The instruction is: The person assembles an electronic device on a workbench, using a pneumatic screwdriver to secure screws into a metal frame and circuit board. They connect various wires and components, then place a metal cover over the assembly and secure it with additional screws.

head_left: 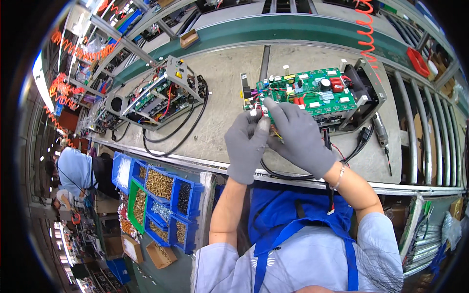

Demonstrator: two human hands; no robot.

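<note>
Both my hands wear grey gloves and meet at the left end of a green circuit board (325,87), part of a machine unit with a black fan (365,93) at its right end. My left hand (246,144) is closed, its fingertips pinched at a small white wire connector (254,113). Beside it my right hand (298,139) reaches in from the right, fingers bent together among thin coloured wires. Whatever lies between its fingertips is hidden. Red blocks, white parts and a round capacitor (326,82) stand on the board. A black power cable (363,136) runs under my right wrist.
Another open-framed unit (166,95) stands left on the worktable (229,63), its black cable looped. A power screwdriver (382,131) lies right of the board. Metal rollers (430,132) adjoin the table's right edge. Blue bins (188,198) of brass screws sit lower left. An orange coiled hose (366,29) hangs above.
</note>
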